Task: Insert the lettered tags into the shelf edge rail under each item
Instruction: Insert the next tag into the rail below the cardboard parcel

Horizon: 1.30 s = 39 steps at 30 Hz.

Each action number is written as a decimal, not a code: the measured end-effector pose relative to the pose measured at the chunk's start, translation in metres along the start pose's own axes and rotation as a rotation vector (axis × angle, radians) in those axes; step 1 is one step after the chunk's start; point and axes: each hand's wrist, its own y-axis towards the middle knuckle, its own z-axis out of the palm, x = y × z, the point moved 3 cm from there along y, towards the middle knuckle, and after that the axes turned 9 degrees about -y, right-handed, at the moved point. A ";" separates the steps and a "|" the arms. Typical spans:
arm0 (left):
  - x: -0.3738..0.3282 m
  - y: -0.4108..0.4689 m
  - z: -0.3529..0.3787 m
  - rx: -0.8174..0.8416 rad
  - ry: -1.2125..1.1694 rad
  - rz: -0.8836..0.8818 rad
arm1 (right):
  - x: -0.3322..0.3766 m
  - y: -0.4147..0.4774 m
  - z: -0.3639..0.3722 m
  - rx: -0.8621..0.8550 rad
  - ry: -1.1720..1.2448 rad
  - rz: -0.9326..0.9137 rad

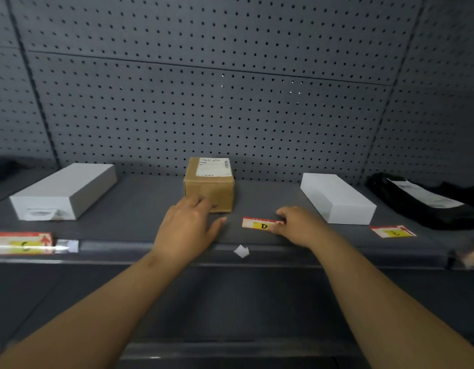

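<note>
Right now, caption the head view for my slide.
Right hand pinches the D tag on the shelf; left hand beside the cardboard box.

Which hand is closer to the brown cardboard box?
Left. The left hand has its fingers at the front of the cardboard box; the right hand is off to its right, pinching the D tag on the shelf.

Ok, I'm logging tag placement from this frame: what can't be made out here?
Head view:
D tag: its right end is covered by the right hand pinching it.
Left tag, in the rail: letter smeared by blur.
Object at the rail's right end: blurred, cut off by the frame edge.
Cardboard box label: print too small to read.
</note>
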 end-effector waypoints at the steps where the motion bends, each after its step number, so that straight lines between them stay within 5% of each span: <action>1: 0.000 0.000 -0.001 0.001 0.005 -0.011 | 0.001 0.001 -0.001 0.007 0.003 -0.012; 17: 0.009 0.013 -0.010 0.018 0.026 0.002 | 0.009 0.013 -0.008 0.243 0.071 -0.011; 25: 0.008 0.013 -0.019 0.065 -0.183 0.016 | 0.037 -0.001 -0.035 -0.143 0.314 -0.193; 30: 0.011 0.008 -0.030 0.126 -0.360 -0.120 | 0.078 -0.013 -0.038 -0.169 0.431 -0.370; 39: 0.037 -0.013 -0.042 0.236 -0.428 -0.267 | 0.095 -0.024 -0.012 -0.113 0.285 -0.336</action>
